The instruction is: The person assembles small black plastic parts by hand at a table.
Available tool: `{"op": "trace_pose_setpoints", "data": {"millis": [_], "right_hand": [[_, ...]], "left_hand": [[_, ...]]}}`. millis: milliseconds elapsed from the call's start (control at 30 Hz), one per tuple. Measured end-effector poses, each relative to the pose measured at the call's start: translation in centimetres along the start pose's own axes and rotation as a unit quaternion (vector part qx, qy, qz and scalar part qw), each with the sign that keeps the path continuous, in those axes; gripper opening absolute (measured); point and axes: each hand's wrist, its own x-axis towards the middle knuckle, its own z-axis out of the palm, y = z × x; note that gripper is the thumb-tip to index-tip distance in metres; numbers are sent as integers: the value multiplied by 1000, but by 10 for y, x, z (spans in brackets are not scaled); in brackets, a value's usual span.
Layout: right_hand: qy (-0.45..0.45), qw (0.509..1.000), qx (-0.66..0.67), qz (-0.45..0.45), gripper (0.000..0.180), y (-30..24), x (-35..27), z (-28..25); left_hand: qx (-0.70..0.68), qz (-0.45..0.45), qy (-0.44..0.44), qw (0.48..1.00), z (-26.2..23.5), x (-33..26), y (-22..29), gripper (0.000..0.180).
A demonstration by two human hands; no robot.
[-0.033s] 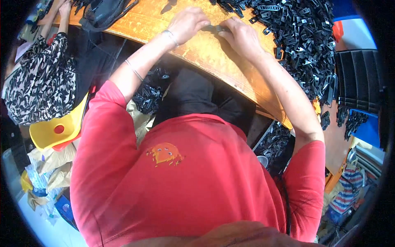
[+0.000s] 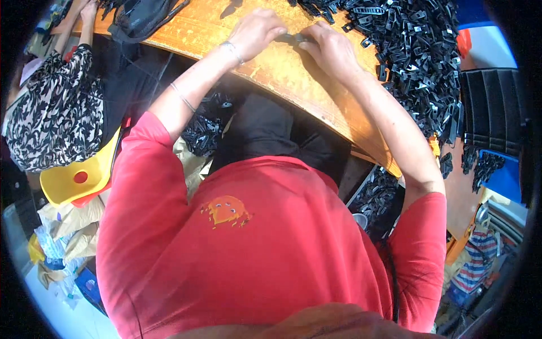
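Note:
Above the worn wooden table, my left hand [image 2: 257, 35] and my right hand [image 2: 333, 52] face each other with fingers pinched. Between their fingertips is a small dark part [image 2: 293, 38], its ends gripped from both sides. Its exact kind is too small to make out, and the fingers cover most of it. A large heap of black plastic clip-like pieces [image 2: 420, 62] lies beside my right hand and forearm. At the top edge, more such black pieces [image 2: 319, 8] lie just beyond my right hand.
The wooden table [image 2: 197, 25] ends just in front of my lap. A black bag [image 2: 141, 20] rests on its left part. At far left a co-worker in a patterned top [image 2: 53, 110] sits by a yellow chair [image 2: 76, 178]. Black parts fill a container [image 2: 375, 198] below the table.

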Motion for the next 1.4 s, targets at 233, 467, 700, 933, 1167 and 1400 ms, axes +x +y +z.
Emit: {"op": "trace_pose_setpoints", "data": {"millis": [233, 467, 700, 933, 1167, 1400], "right_hand": [[31, 999, 10, -5, 25, 0, 15, 15], [42, 999, 17, -12, 26, 1, 29, 32], [64, 993, 29, -93, 24, -6, 45, 45], [-117, 988, 43, -91, 25, -19, 26, 18], [49, 984, -169, 37, 19, 75, 1, -27], [-78, 952, -297, -2, 20, 98, 17, -28]], "left_hand": [[-1, -61, 62, 996, -23, -26, 9, 25], [10, -65, 53, 996, -21, -30, 4, 25], [-31, -79, 45, 995, -12, -21, 11, 20], [-99, -180, -161, 965, -71, -44, 15, 19], [-119, -276, -45, 953, -121, -67, -48, 33], [139, -282, 85, 945, -38, -9, -75, 33]]}}
